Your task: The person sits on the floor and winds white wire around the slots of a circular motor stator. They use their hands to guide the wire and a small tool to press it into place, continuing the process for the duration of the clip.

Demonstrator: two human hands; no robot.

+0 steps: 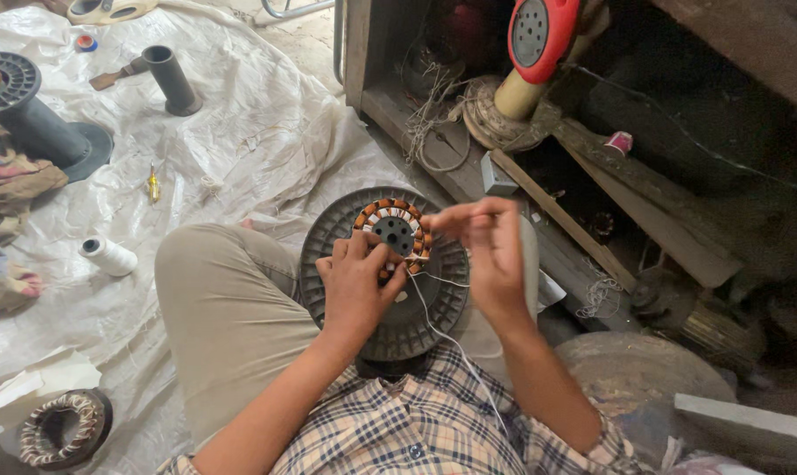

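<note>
The left hand [356, 280] rests on the near-left rim of the motor stator [394, 232], fingers curled and pressed against its windings. The right hand [486, 251] is raised just right of the stator, thumb and fingers pinched together on a thin white thread [433, 321]. The thread runs from the stator's near edge down toward the checked shirt.

The stator is a ring of copper-coloured coils separated by white insulating strips, around a dark hub pierced with small holes. It lies flat on a dark grey ribbed plastic spool [433, 299], which sits beside the person's bent knee at the right edge of the white plastic sheet [240, 132].

On the sheet:
- A white thread cone [108, 255] lies on its side near the left edge.
- A second wound stator ring [64, 428] lies at the near-left corner, on a dark round base.
- A dark grey tube [171, 79] stands upright toward the far edge.
- A large dark spool stand [37, 123] occupies the far-left corner.
- A small yellow-handled tool [154, 185] lies between the tube and the thread cone.

Beyond the sheet's right edge, a red perforated casing [539, 33] stands among wooden planks.
</note>
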